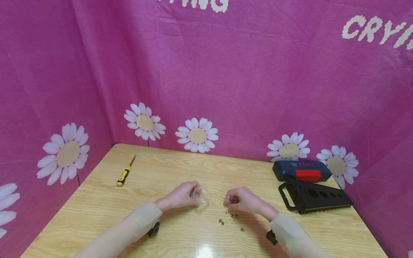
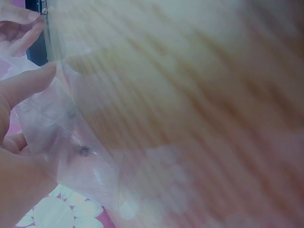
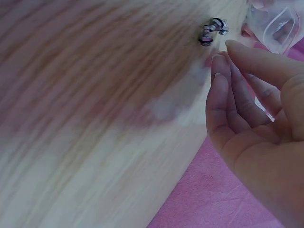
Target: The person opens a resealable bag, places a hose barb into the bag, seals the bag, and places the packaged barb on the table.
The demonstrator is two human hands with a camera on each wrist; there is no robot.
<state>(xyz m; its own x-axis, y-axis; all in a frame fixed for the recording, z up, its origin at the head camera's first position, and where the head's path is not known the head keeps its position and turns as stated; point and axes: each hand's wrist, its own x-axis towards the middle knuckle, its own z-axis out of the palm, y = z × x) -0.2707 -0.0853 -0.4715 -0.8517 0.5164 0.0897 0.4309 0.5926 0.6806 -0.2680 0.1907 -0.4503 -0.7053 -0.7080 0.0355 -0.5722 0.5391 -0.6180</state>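
Observation:
My left hand [image 1: 183, 195] grips a small clear plastic bag [image 1: 201, 195] by its edge, the thumb lying along the film. Through the bag in the left wrist view, two small dark spots show, one a small metal screw [image 2: 84, 151]. My right hand [image 1: 244, 201] hovers low over the table, fingers loosely curved and thumb close to the index finger. Nothing shows between these fingertips in the right wrist view. Just past them lie several small screws [image 3: 205, 39] with dark rings. Another screw [image 1: 227, 211] sits right by the fingertips in the head view.
More screws [image 1: 221, 222] lie scattered on the wooden table [image 1: 155, 168], with one pair [image 1: 242, 229] nearer its front. A yellow-and-black screwdriver [image 1: 125, 173] lies at left. At right are a blue-and-red Bosch case [image 1: 300, 170] and a black holed holder [image 1: 317, 195].

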